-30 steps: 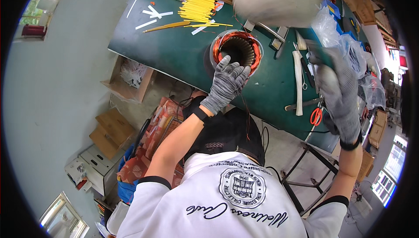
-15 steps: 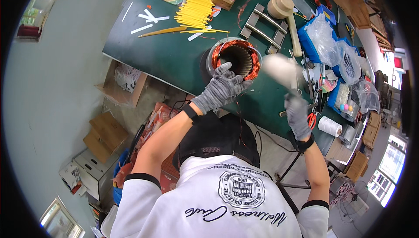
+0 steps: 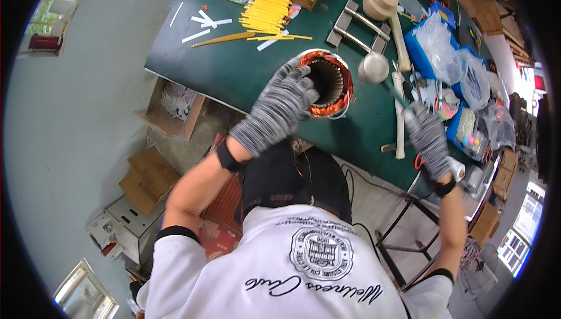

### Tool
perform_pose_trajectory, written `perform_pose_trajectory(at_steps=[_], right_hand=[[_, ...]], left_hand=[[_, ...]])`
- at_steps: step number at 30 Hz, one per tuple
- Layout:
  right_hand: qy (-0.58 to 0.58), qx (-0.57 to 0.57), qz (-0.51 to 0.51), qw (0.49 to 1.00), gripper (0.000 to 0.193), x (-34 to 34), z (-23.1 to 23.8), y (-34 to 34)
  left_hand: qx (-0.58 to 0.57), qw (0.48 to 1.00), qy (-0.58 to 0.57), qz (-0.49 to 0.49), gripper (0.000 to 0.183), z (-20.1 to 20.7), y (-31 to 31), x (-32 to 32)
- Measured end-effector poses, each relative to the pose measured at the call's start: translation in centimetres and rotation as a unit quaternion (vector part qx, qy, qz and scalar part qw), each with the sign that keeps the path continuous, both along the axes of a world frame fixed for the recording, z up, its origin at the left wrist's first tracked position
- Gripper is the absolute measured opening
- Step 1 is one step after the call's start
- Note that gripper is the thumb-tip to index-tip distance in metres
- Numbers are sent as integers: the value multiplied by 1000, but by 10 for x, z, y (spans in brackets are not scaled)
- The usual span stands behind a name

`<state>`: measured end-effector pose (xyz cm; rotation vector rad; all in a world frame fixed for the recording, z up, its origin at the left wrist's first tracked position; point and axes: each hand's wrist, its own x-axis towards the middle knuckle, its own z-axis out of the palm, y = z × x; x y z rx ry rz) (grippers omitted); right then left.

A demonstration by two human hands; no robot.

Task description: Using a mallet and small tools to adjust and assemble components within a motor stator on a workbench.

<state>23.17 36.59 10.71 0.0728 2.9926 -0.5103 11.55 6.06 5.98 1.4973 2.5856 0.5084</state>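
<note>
The motor stator [image 3: 328,84], a ring of copper windings around a dark bore, is standing on the green table [image 3: 234,67] close to the table's near edge, and everything else is placed from it here. Toward the person, only a narrow strip of bare green is lying between the stator and that edge, which is running diagonally past it. Away from the person, a wider patch of bare green is opening up before the bundle of yellow sticks [image 3: 267,14] and the white paper strips [image 3: 201,22] beyond it. To the stator's right the room is tightening: the rubber mallet [image 3: 383,76] is hovering just beside it, with a wooden mallet [image 3: 385,10] and a metal bracket [image 3: 349,26] lying farther back, and the blue tray [image 3: 429,56] with clear plastic bags farther right.

The left hand [image 3: 279,108], in a grey knit glove, is resting on the stator's near left rim, fingers [image 3: 301,79] curled over the copper winding and gripping it. The right hand [image 3: 429,138], gloved alike, is sitting well right of the stator near the table's right edge, closed around the mallet's handle, with the mallet head pointing back toward the stator
</note>
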Motion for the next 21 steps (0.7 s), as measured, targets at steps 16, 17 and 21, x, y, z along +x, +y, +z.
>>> perform_pose_trajectory(at_steps=[16, 17, 21], right_hand=[[-26, 65, 81, 994, 36, -32, 60, -21], [93, -2, 101, 991, 34, -28, 63, -30], [-50, 7, -3, 999, 26, 35, -46, -15]], left_hand=[[80, 992, 61, 81, 40, -68, 30, 47], [84, 992, 62, 77, 40, -67, 29, 43], [97, 993, 66, 16, 39, -67, 29, 29]])
